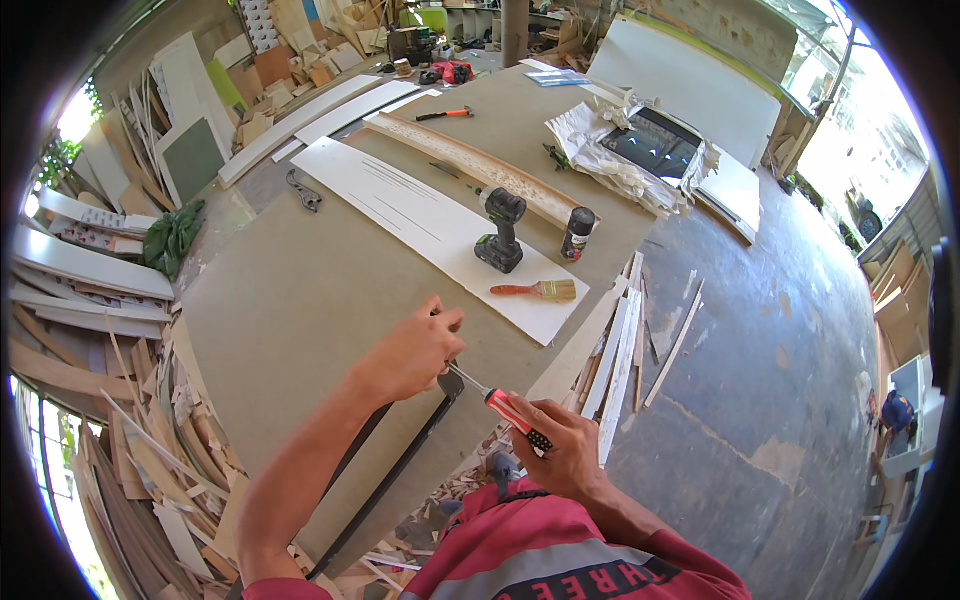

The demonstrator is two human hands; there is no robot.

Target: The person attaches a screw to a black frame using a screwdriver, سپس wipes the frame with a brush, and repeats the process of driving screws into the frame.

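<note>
My right hand (pixel 560 443) is wrapped round the handle of a screwdriver (pixel 513 415), red, white and black. Its thin metal shaft points up and left to the corner of a black frame (pixel 400 467), where the tip is hard to make out. At that same corner, my left hand (pixel 412 352) has its fingers curled closed on the frame's end. A small dark bit shows between the left fingertips, too small to name. The frame's slim bars slant down past my left forearm, over the table's near edge.
On the brown table (pixel 270 290) lies a long white board (pixel 400 215), bearing a cordless drill (pixel 499 230) and a paintbrush (pixel 540 290). A spray can (pixel 577 234) stands beside it. Farther off are a hammer (pixel 445 114) and crumpled wrapping (pixel 590 140). Wood offcuts (pixel 130 480) crowd the left.
</note>
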